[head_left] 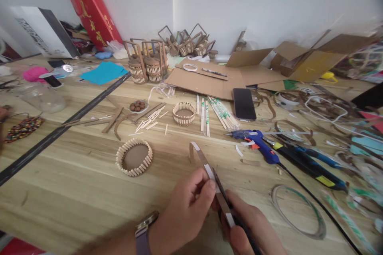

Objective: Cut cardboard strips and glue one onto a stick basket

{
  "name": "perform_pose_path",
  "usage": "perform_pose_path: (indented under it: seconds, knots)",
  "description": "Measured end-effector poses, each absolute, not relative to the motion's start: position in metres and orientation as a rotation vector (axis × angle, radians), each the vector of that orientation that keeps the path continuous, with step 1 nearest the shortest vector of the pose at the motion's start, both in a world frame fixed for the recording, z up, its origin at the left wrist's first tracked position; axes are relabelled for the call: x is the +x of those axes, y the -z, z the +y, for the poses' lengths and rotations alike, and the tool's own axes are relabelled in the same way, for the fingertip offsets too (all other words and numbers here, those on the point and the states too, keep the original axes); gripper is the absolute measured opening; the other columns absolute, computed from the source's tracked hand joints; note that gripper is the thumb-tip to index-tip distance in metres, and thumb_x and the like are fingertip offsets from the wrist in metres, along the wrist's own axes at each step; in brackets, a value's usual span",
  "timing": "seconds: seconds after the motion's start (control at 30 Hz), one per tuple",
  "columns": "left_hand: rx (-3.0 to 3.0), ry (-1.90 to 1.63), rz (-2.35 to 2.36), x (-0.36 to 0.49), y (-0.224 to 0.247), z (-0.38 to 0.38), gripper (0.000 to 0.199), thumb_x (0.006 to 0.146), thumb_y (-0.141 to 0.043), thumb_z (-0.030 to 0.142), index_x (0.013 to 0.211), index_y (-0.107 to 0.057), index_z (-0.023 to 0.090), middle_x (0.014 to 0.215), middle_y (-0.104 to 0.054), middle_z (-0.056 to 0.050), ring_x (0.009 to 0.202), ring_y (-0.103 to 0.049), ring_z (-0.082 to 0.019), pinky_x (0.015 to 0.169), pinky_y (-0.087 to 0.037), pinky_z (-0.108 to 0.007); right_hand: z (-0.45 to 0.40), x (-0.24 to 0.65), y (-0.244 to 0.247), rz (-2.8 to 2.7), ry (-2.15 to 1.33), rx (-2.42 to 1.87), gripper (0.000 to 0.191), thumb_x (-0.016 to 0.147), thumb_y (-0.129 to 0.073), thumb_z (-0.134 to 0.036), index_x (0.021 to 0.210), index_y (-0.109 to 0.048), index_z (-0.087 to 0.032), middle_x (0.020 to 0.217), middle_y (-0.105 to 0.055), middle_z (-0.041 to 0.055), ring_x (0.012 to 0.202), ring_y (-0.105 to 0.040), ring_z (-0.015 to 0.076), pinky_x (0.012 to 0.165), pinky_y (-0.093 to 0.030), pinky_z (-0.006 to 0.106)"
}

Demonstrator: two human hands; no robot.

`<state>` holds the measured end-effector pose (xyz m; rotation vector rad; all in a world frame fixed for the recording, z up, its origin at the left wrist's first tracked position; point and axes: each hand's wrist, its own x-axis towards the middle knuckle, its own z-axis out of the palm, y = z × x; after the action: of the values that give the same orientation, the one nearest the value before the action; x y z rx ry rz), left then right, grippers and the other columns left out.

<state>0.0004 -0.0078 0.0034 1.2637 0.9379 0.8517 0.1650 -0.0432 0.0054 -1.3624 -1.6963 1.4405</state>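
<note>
Brown strip held above the tabletop, toward its near edge, pale patches along it, far end curling back on itself. Left hand pinches it mid-length, thumb on top; right hand grips the lower part together with a long dark tool, lying alongside; exact kind of tool cannot be told, fingers cover it. To handle it well, I judge: pinch close to the spot being worked, keep the strip flat and lightly taut, don't let the curled end twist the rest, tool edge clear of the left thumb. Room: bare wood to the left, between the left wrist and the tabletop's left side, broken by one stick-walled ring; a second ring sits farther in, toward the far edge, loose sticks beside it. Right side tighter: glue gun, its black cord running toward the near right corner, a thin hoop just beside it. Safer swing looks leftward; elbow rightward could snag cord.
</note>
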Motion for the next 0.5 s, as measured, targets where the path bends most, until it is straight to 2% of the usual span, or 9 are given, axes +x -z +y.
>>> perform_pose_path:
  seconds: [0.23, 0.4, 0.5]
  knots:
    - [1.27, -0.852, 0.939, -0.001, -0.003, -0.008, 0.037, 0.097, -0.043, 0.051, 0.08, -0.05, 0.019, 0.068, -0.05, 0.002, 0.062, -0.047, -0.012, 0.057, -0.037, -0.022, -0.043, 0.163, -0.003, -1.626, -1.369, -1.445, 0.078, 0.066, -0.032, -0.097, 0.079, -0.051, -0.022, 0.054, -0.038, -0.0067, 0.043, -0.031, 0.0074, 0.036, -0.024, 0.021]
    - [1.216, -0.955, 0.974, -0.003, -0.009, -0.003, 0.035, 0.096, -0.048, 0.048, 0.075, -0.047, 0.02, 0.067, -0.048, 0.004, 0.062, -0.045, -0.011, 0.058, -0.037, -0.021, -0.042, 0.165, 0.009, -1.725, -1.26, -1.406, 0.083, 0.064, -0.023, -0.099, 0.077, -0.053, -0.023, 0.053, -0.038, -0.0057, 0.047, -0.034, 0.0102, 0.039, -0.027, 0.021]
    - [1.167, -1.002, 1.004, -0.003, -0.013, 0.001, 0.035, 0.095, -0.049, 0.046, 0.071, -0.043, 0.021, 0.062, -0.045, 0.005, 0.058, -0.042, -0.01, 0.055, -0.035, -0.02, -0.042, 0.167, 0.012, -1.817, -1.158, -1.371, 0.079, 0.069, -0.024, -0.096, 0.075, -0.053, -0.023, 0.053, -0.04, -0.005, 0.048, -0.035, 0.0113, 0.043, -0.031, 0.023]
